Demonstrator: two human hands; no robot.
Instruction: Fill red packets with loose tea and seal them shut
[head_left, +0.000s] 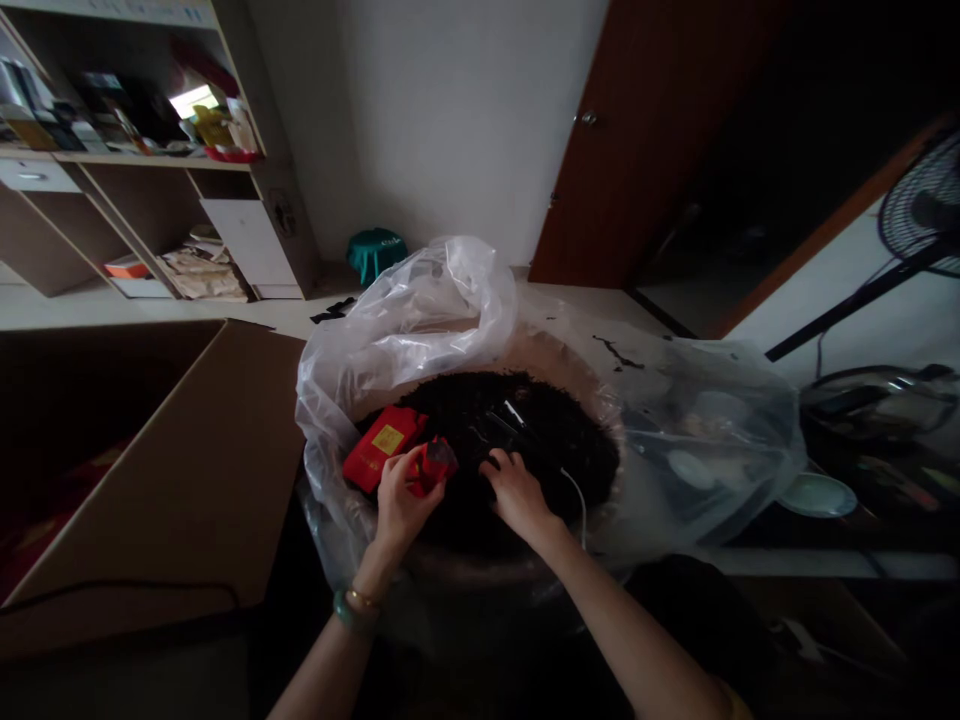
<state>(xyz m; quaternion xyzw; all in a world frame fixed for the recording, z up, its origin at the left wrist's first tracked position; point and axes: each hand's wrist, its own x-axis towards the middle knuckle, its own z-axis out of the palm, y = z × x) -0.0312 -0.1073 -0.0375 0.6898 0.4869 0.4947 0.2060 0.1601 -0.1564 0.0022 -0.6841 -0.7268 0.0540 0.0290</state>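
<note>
Packet (438,464), red, is pinched in the left hand (400,500), just beside another red bag (382,445); right hand (519,492) is curled down at the dark loose stuff (465,400), can't really tell if it's grabbing any.

Wide round container (559,362) of dark shreds (457,405), a red packet (375,455) and shiny object (515,413) on them.

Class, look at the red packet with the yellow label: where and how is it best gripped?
Probably pinch the red packet across its far end, from above: it lies yellow label up on dark loose material, the left hand and its small red pouch crowd the right side, and clear plastic borders the left.
</note>
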